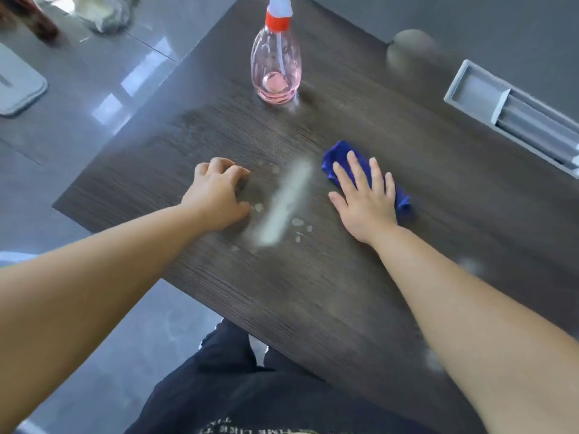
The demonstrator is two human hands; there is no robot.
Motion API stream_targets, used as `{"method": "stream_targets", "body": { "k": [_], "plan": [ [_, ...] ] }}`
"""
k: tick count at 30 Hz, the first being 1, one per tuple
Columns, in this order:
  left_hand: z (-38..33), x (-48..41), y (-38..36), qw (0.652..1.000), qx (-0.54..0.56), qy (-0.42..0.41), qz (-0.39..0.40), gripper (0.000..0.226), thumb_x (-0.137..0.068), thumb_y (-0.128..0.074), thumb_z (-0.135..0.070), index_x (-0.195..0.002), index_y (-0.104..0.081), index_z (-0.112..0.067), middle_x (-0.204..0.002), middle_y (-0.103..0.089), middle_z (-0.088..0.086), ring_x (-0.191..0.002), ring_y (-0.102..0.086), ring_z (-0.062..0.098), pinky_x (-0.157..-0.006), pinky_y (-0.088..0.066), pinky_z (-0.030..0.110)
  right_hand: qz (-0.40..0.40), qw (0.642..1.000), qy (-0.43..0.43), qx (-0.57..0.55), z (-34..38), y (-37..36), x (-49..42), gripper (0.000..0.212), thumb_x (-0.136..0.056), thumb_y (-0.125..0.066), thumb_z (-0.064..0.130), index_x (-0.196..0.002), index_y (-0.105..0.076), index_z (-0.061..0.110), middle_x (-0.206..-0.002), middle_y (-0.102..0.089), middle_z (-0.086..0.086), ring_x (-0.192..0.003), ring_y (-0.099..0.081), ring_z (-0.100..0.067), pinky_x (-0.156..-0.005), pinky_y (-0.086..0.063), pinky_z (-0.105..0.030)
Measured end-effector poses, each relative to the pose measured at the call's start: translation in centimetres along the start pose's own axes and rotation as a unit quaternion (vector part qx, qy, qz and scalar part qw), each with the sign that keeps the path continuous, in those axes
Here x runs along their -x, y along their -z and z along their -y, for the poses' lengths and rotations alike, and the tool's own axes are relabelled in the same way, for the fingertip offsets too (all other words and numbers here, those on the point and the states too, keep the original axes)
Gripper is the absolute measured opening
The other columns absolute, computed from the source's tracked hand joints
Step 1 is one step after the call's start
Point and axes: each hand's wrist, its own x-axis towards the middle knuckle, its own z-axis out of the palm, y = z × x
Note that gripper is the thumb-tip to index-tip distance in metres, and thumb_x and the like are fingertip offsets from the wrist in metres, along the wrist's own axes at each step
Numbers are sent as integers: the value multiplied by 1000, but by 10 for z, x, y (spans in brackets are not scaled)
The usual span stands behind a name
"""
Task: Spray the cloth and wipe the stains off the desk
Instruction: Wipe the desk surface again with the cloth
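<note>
We're pressing our right hand [365, 200] flat, fingers spread, on the blue cloth [341, 159] mid-desk [407, 277]; left hand [216, 195] is resting near the desk's left edge, fingers curled, holding nothing; a whitish stain [286, 203] w/ droplets is lying btwn them, possibly wet; the spray bottle [277, 67] is standing upright toward the far edge.

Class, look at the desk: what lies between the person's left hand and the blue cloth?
In the head view, a pale smeared streak and small droplets lie on the desk.
</note>
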Motion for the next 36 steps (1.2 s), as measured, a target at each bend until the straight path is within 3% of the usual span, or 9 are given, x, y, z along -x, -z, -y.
{"method": "stream_targets", "body": {
  "k": [3,8,11,13,15,18,24,31,36],
  "plan": [
    [28,4,11,999,-40,20,5,70,-78,-68,-38,-139,-36,-24,-145,-25,4,-135,-13,30,-106,-31,46,-23,989,-136,-54,76,3,-19,64,-97,-15,57,-151,4,30,-158,17,2,-144,11,-36,-113,5,-56],
    [52,1,23,998,-50,24,10,78,-72,-72,-40,-139,-34,-27,-145,-25,3,-135,-16,30,-102,-35,46,-43,980,194,-29,140,-21,34,60,-93,-26,55,-145,-36,28,-157,-23,-1,-142,-20,-39,-111,-17,-60],
    [58,-4,25,998,-67,12,7,68,-80,-63,-36,-140,-33,-27,-145,-26,2,-133,-21,30,-99,-37,45,-25,948,318,-12,90,-23,39,53,-94,-29,51,-142,-38,33,-154,-25,9,-142,-23,-32,-115,-8,-49],
    [58,-5,24,997,-81,5,10,66,-81,-60,-37,-140,-33,-27,-144,-26,2,-131,-23,30,-98,-37,43,-11,973,232,-16,62,-11,18,57,-92,-19,56,-146,-24,38,-155,-8,15,-146,-12,-29,-116,-1,-47],
    [59,-6,23,997,-79,7,9,65,-82,-59,-40,-140,-34,-27,-144,-27,3,-129,-24,31,-100,-35,43,-20,998,44,-42,64,-2,-11,58,-94,-17,58,-148,-12,39,-158,4,13,-147,0,-27,-116,1,-48],
    [54,-10,21,998,-62,26,-7,61,-83,-58,-43,-138,-36,-27,-143,-29,4,-129,-25,31,-101,-31,44,-58,987,-140,-59,123,-2,-27,61,-96,-25,56,-151,-10,33,-160,3,4,-145,1,-34,-113,-1,-54],
    [28,-50,32,997,43,-2,-66,61,-83,-60,-37,-138,-38,-20,-143,-31,6,-133,-23,30,-105,-28,39,-40,971,237,-2,108,-11,9,54,-95,-29,50,-143,-39,29,-155,-26,3,-140,-26,-38,-111,-20,-59],
    [-8,-105,45,971,214,34,-98,84,-75,-71,-43,-143,-29,-15,-144,-31,9,-134,-25,28,-112,-20,33,-17,985,-161,-56,107,13,-44,61,-98,-21,54,-151,-2,34,-159,12,6,-145,8,-32,-114,2,-53],
    [-21,-136,53,945,305,2,-115,113,-60,-83,-45,-148,-17,-18,-150,-26,2,-139,-20,22,-114,-22,33,16,982,191,5,94,4,-9,62,-94,-17,56,-149,-24,29,-158,-15,2,-144,-14,-37,-114,-13,-58]
  ]
}}
